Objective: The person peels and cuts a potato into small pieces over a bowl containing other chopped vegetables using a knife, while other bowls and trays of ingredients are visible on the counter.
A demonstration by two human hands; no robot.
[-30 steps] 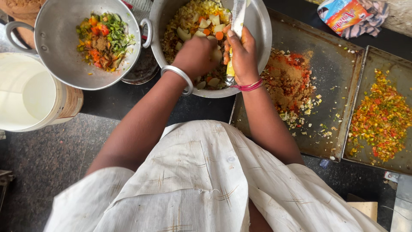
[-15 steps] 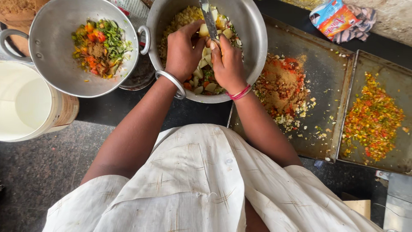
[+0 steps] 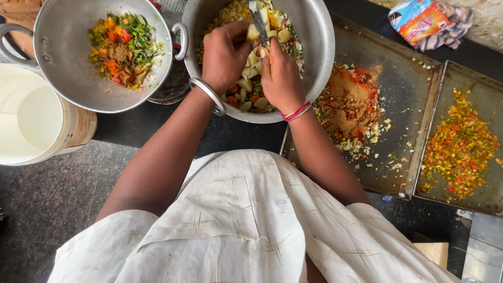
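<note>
The person is sitting over a dark stone floor (image 3: 42,209), and both hands are working together above the big steel pot (image 3: 319,57) at the top middle of the view. The left hand (image 3: 225,55) is closed around a pale piece of vegetable (image 3: 253,32), and the right hand (image 3: 280,73) is gripping a knife (image 3: 258,21) whose blade is pointing away from the body. The piece is staying just over the chopped mix inside this pot.

I think the main risk is a cut: the blade is passing very near the left fingers (image 3: 242,27), and a slip on the wet piece could bring it into them. A cut piece could also be falling past the rim, onto the flat tray (image 3: 408,94) with the spice heap at the right.

The knife handle is hidden inside the right fist, and the thumbs are mostly covered. The second pot (image 3: 57,63) at the top left and the white bucket (image 3: 31,126) are being cut off by the frame edge.
</note>
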